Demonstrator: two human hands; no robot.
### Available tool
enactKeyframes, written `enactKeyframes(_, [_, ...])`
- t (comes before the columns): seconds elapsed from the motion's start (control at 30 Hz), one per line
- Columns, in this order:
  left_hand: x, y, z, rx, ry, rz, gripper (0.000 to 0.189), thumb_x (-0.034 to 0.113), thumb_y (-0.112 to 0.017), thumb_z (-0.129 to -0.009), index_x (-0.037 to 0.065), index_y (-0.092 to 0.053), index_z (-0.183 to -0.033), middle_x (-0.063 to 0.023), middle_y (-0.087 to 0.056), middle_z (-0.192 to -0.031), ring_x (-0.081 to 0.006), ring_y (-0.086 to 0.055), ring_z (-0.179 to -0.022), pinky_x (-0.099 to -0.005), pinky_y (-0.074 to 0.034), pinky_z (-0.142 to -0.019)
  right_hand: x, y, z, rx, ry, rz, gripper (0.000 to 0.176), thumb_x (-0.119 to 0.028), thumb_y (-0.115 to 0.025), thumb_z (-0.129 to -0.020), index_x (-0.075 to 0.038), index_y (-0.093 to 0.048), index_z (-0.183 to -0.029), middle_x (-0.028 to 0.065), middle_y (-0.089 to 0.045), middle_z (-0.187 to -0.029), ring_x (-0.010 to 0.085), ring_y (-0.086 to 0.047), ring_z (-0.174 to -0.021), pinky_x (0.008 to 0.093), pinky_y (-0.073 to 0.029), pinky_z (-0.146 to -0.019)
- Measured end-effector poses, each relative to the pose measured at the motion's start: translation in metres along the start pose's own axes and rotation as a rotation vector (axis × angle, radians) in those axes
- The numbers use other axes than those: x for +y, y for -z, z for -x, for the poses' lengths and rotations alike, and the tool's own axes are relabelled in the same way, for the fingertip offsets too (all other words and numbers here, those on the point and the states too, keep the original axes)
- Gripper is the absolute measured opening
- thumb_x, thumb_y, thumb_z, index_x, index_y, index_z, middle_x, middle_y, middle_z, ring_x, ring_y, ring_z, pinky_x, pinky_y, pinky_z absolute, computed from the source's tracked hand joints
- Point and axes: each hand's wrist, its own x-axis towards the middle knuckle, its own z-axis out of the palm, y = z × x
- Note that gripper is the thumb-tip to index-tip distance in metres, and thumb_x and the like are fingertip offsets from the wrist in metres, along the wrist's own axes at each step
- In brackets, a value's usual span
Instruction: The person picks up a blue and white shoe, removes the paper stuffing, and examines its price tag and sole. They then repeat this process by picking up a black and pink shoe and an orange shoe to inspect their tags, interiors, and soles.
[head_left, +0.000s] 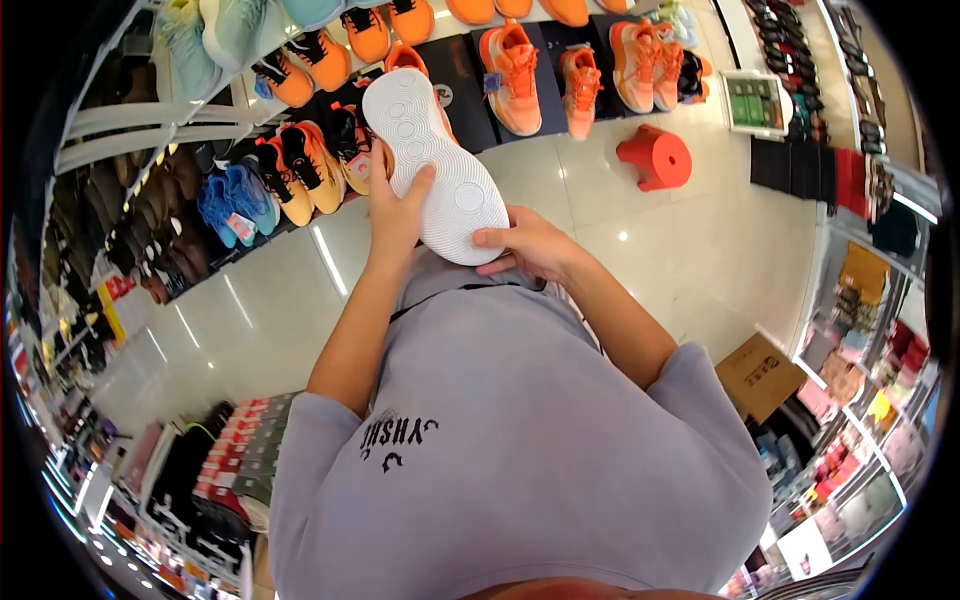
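A shoe [440,165] is held with its white, ridged sole facing the camera; a bit of its orange upper shows along the edges. My left hand [400,205] grips it at the middle from the left side, thumb on the sole. At the heel end, nearest my body, my right hand [525,243] holds it with the thumb on the sole and the fingers underneath. Beyond the shoe, orange sneakers [513,80] stand on dark boxes [463,95]. The rest of the upper is hidden behind the sole.
Shelves with blue shoes [238,203] and black-and-orange shoes [300,170] are at the left. A red stool [655,158] stands on the tiled floor [600,215]. A cardboard box [759,377] lies at the right, and stacked goods [240,450] are at the lower left.
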Motion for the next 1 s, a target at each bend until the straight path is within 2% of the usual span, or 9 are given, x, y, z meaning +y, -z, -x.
enactKeyframes(0.1, [-0.010, -0.003, 0.004, -0.127, -0.205, -0.546, 0.071, 0.012, -0.064, -0.086, -0.002, -0.026, -0.144, -0.0200, -0.027, -0.148, -0.0294, -0.037, -0.131, -0.0355, -0.038, -0.102, -0.013, 0.026, -0.015, -0.009, -0.027, -0.043, 0.054, -0.026, -0.071, -0.082, -0.004, -0.048, -0.126, 0.0092, -0.058, -0.119, 0.0187, -0.060, -0.106, 0.0323, -0.056, -0.079])
enactKeyframes(0.27, [-0.046, 0.008, 0.016, -0.004, -0.072, -0.053, 0.059, 0.013, -0.061, -0.090, 0.001, -0.034, -0.142, -0.0184, -0.036, -0.144, -0.0254, -0.040, -0.130, -0.0342, -0.038, -0.101, -0.034, 0.053, -0.043, 0.101, 0.001, 0.026, 0.051, -0.030, -0.071, -0.082, -0.007, -0.051, -0.123, 0.0061, -0.061, -0.110, 0.0142, -0.061, -0.095, 0.0297, -0.055, -0.076])
enactKeyframes(0.4, [-0.121, 0.085, 0.053, 0.316, 0.385, -0.255, 0.055, 0.022, -0.059, -0.091, 0.001, -0.039, -0.138, -0.0169, -0.056, -0.126, -0.0219, -0.053, -0.117, -0.0318, -0.041, -0.097, -0.052, 0.077, -0.084, 0.183, 0.140, 0.105, 0.049, -0.029, -0.071, -0.082, -0.006, -0.052, -0.122, 0.0047, -0.061, -0.110, 0.0136, -0.061, -0.095, 0.0288, -0.054, -0.077])
enactKeyframes(0.53, [-0.270, 0.201, 0.197, 0.393, 0.762, -0.841, 0.056, 0.038, -0.060, -0.084, 0.000, -0.054, -0.124, -0.0230, -0.059, -0.118, -0.0333, -0.055, -0.113, -0.0381, -0.042, -0.096, -0.072, 0.103, -0.145, 0.272, 0.258, 0.132, 0.046, -0.024, -0.070, -0.081, -0.007, -0.053, -0.120, 0.0064, -0.058, -0.117, 0.0166, -0.059, -0.102, 0.0325, -0.054, -0.078])
enactKeyframes(0.57, [-0.288, 0.220, 0.240, 0.396, 0.918, -0.609, 0.053, 0.039, -0.061, -0.082, 0.000, -0.058, -0.119, -0.0216, -0.061, -0.116, -0.0329, -0.059, -0.106, -0.0372, -0.047, -0.089, -0.079, 0.107, -0.158, 0.267, 0.256, 0.127, 0.046, -0.024, -0.070, -0.081, -0.007, -0.053, -0.120, 0.0064, -0.058, -0.117, 0.0166, -0.059, -0.102, 0.0325, -0.054, -0.078])
enactKeyframes(0.63, [-0.218, 0.177, 0.265, 0.331, 1.335, -0.644, 0.049, 0.035, -0.064, -0.081, 0.000, -0.060, -0.115, -0.0190, -0.064, -0.110, -0.0307, -0.063, -0.097, -0.0347, -0.051, -0.081, -0.090, 0.117, -0.183, 0.320, 0.264, 0.193, 0.047, -0.024, -0.073, -0.078, -0.007, -0.054, -0.118, 0.0065, -0.059, -0.115, 0.0181, -0.060, -0.100, 0.0336, -0.054, -0.077])
enactKeyframes(0.8, [-0.241, 0.176, 0.329, 0.293, 1.182, -0.522, 0.049, 0.034, -0.064, -0.081, 0.000, -0.060, -0.115, -0.0188, -0.065, -0.109, -0.0297, -0.064, -0.096, -0.0343, -0.051, -0.080, -0.077, 0.125, -0.237, 0.424, 0.272, 0.470, 0.064, -0.032, -0.075, -0.073, 0.000, -0.048, -0.121, 0.0116, -0.062, -0.111, 0.0235, -0.061, -0.101, 0.0369, -0.053, -0.079])
enactKeyframes(0.87, [-0.237, 0.172, 0.324, 0.293, 1.135, -0.504, 0.049, 0.034, -0.064, -0.081, 0.000, -0.060, -0.116, -0.0187, -0.065, -0.109, -0.0293, -0.064, -0.096, -0.0341, -0.051, -0.080, -0.066, 0.124, -0.250, 0.763, 0.284, 1.033, 0.073, -0.040, -0.074, -0.071, 0.003, -0.045, -0.122, 0.0183, -0.062, -0.113, 0.0330, -0.060, -0.105, 0.0412, -0.049, -0.085])
enactKeyframes(1.0, [-0.225, 0.165, 0.308, 0.310, 1.057, -0.472, 0.048, 0.033, -0.064, -0.081, -0.001, -0.059, -0.116, -0.0186, -0.065, -0.108, -0.0285, -0.064, -0.096, -0.0337, -0.051, -0.080, -0.059, 0.127, -0.251, 0.711, 0.199, 1.004, 0.083, -0.052, -0.069, -0.072, 0.006, -0.042, -0.125, 0.0263, -0.055, -0.120, 0.0386, -0.055, -0.111, 0.0433, -0.043, -0.092])
